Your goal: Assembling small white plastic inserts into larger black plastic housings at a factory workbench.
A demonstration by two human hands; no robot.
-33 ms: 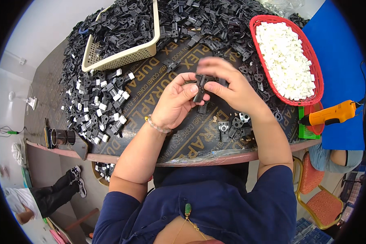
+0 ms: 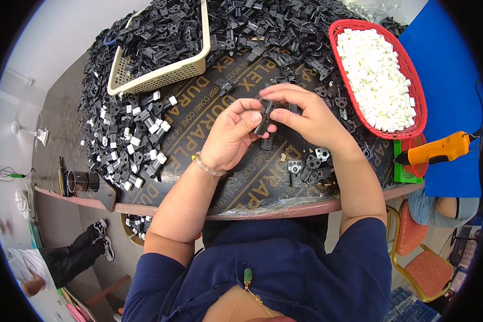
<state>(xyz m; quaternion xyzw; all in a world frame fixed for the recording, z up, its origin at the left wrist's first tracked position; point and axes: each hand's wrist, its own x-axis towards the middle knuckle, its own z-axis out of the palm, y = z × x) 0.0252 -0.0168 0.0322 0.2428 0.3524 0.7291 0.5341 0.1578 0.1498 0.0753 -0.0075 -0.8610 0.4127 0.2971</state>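
Right fingers, head view: since the earlier frame, the raised fingers of the right hand (image 2: 308, 118), blurred then, are being brought lower and are now showing sharply above the part.
Black part: the black part (image 2: 262, 127) is being held up between both hands, over the middle of the dark table (image 2: 241, 185).
Left hand: the part is being clamped between the thumb and fingers of the left hand (image 2: 232, 131).
Right thumb and fingers: the thumb is being pressed against the part's side, while the index finger is being curved over its top; whether that fingertip is touching cannot be told.
Cream basket: black pieces are being held in the cream basket (image 2: 161, 79), at the far left.
Red basket: small white pieces (image 2: 375, 80) are being contained in the red basket (image 2: 421, 104), to the right.
Left heap: black pieces with white blocks (image 2: 126, 139) are being kept near the left forearm.
Loose cluster: a few black pieces (image 2: 310, 172) are being left beside the right forearm.
Power driver: an orange power driver (image 2: 437, 149) is being supported at the table's right, by a green tray (image 2: 399, 170).
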